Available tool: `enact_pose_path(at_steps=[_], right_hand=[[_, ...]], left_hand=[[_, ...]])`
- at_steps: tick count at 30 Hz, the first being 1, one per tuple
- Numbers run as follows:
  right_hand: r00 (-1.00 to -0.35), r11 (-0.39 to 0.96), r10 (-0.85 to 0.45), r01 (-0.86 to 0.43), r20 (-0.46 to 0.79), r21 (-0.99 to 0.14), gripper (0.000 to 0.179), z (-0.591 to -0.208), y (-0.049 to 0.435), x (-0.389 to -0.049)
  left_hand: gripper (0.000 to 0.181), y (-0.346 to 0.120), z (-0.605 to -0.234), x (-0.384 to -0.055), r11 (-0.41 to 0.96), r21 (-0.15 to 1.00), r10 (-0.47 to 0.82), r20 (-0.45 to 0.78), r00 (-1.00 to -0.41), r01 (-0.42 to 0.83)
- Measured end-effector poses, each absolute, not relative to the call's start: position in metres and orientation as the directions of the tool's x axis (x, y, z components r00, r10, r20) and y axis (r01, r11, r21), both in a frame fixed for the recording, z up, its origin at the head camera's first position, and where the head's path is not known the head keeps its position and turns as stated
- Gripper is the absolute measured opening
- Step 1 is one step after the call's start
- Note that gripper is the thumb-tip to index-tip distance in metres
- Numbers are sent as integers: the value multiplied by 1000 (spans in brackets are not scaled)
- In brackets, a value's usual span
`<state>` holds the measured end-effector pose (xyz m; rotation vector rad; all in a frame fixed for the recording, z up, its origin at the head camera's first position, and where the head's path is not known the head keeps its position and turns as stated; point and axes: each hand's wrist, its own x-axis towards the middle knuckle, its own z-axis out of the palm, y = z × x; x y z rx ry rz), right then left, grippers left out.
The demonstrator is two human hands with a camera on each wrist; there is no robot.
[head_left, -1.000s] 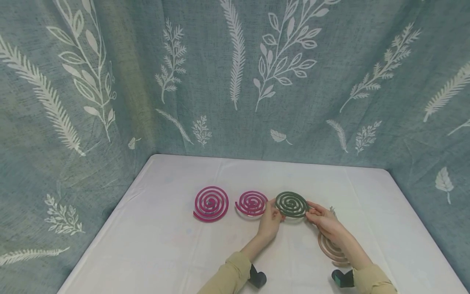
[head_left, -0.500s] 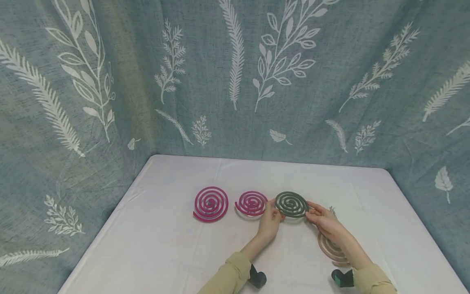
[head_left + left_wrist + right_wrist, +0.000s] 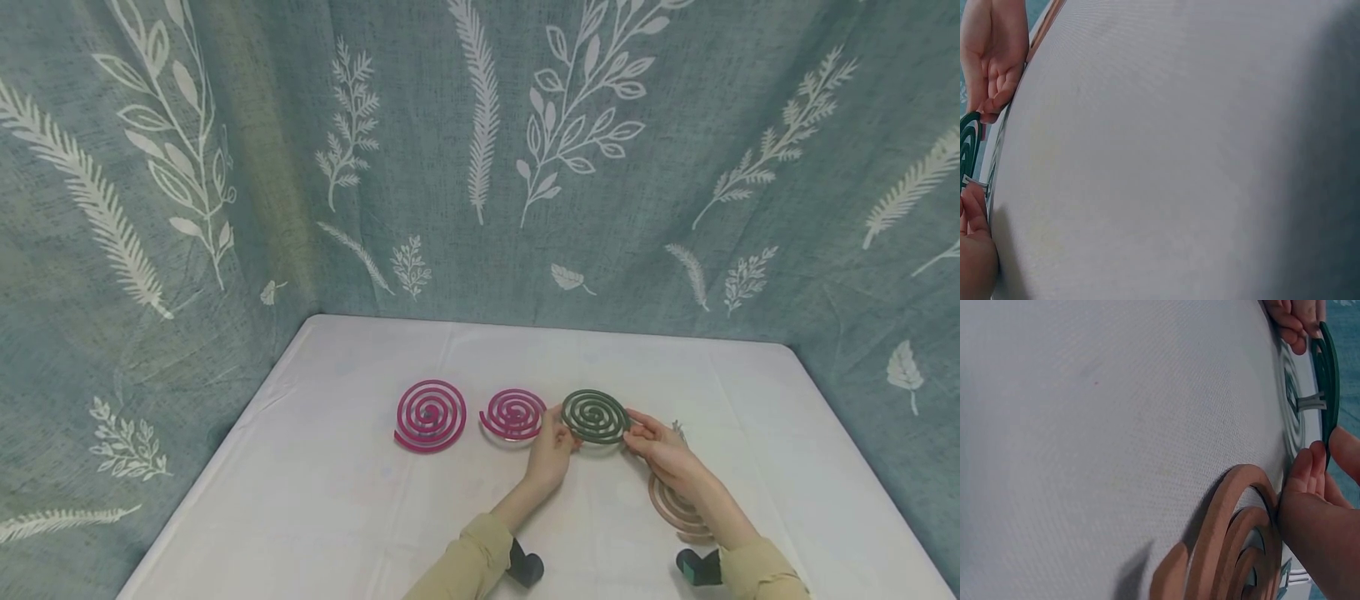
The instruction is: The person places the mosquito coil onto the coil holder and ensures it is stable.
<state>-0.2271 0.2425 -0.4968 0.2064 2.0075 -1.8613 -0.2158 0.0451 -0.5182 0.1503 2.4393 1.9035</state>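
Note:
A green mosquito coil (image 3: 595,415) is held level above the white table, its shadow beneath. My left hand (image 3: 551,454) pinches its left edge, and my right hand (image 3: 666,454) pinches its right edge between thumb and fingers. In the right wrist view a thin metal stand (image 3: 1311,402) reaches up to the underside of the green coil (image 3: 1329,381). A smaller magenta mosquito coil (image 3: 515,414), apparently raised on a stand, sits just left of my left hand. Farther left is a larger magenta mosquito coil (image 3: 430,414). Partly under my right forearm lies a brown mosquito coil (image 3: 662,500).
Beyond my right hand, a small metal stand (image 3: 679,430) shows in part. Black wrist devices (image 3: 528,570) sit below both sleeves. The white tabletop (image 3: 315,492) ends at a patterned blue-green curtain (image 3: 420,167) behind and at the sides.

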Motion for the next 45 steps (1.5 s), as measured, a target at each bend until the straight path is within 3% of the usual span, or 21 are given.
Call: enact_pose_path(at_steps=[45], right_hand=[[-910, 139, -140, 372, -390, -918, 66, -498, 243, -228]], left_hand=[[45, 46, -517, -216, 243, 969, 101, 27, -994, 51]])
